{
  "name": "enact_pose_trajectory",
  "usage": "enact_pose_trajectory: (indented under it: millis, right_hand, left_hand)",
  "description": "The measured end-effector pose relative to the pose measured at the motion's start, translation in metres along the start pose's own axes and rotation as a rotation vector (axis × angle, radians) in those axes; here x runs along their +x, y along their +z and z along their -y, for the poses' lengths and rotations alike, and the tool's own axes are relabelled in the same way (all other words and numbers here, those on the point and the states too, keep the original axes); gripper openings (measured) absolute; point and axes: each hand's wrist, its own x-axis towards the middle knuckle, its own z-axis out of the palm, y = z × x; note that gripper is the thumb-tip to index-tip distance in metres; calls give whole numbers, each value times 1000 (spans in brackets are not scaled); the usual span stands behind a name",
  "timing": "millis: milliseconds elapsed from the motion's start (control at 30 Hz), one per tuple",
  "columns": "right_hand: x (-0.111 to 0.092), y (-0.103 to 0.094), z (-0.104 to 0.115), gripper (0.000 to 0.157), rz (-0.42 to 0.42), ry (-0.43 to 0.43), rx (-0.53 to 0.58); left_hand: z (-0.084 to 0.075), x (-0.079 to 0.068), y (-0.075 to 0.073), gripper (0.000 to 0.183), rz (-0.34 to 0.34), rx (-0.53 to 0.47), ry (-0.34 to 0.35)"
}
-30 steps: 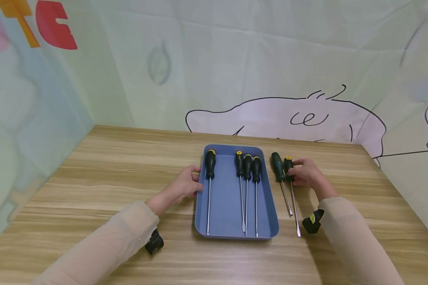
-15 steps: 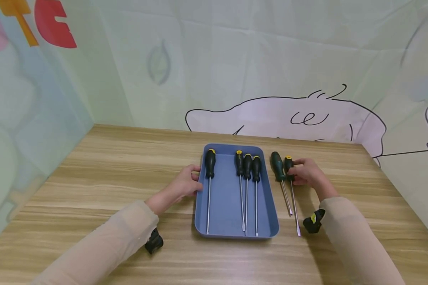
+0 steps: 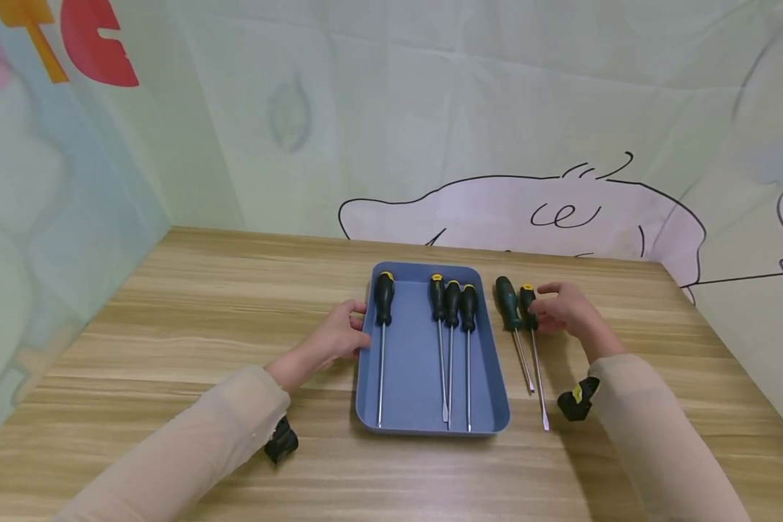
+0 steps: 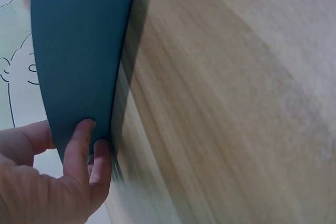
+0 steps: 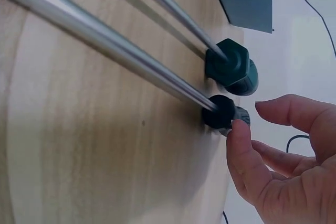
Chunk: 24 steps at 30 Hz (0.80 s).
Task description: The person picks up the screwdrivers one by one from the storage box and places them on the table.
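Observation:
My left hand point(image 3: 336, 335) holds the left wall of a blue-grey tray point(image 3: 411, 406); in the left wrist view, curled fingers point(image 4: 79, 150) press its outer side and another digit reaches the rim. Inside the tray, a black screwdriver point(image 3: 384, 299) with a yellow end lies at the left, and several similar ones point(image 3: 453, 304) lie together at the right. Right of the tray, my right hand point(image 3: 568, 313) touches the handle of a black flat-blade screwdriver point(image 3: 528, 299). The right wrist view shows one fingertip against that handle point(image 5: 219, 113) and another digit spread away from it.
Between the tray and the touched screwdriver, a dark green screwdriver point(image 3: 507, 303) lies on the wooden table point(image 3: 248, 283). Printed cloth walls point(image 3: 398, 130) rise behind the table and at both sides. Each wrist carries a small black camera point(image 3: 577, 399).
The right hand has shifted slightly and its fingers have loosened at the screwdriver handle. The left hand, the tray and the screwdrivers stay put; the head view tilts very slightly.

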Motion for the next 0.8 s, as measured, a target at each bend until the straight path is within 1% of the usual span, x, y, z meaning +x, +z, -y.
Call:
enact_pose_trajectory:
  millis: [133,333,800]
  right_hand:
    - [-1,-1,2,63,8,-25,7]
    - [-4,-1,7,63,10,-36,11]
    - [-7,1,16,61,-1,-75,-41]
  left_hand:
    - [0,0,0,58,3,7,2]
    - [0,-1,0,58,6,-3,1]
    - [1,0,0,58,4,-19,19]
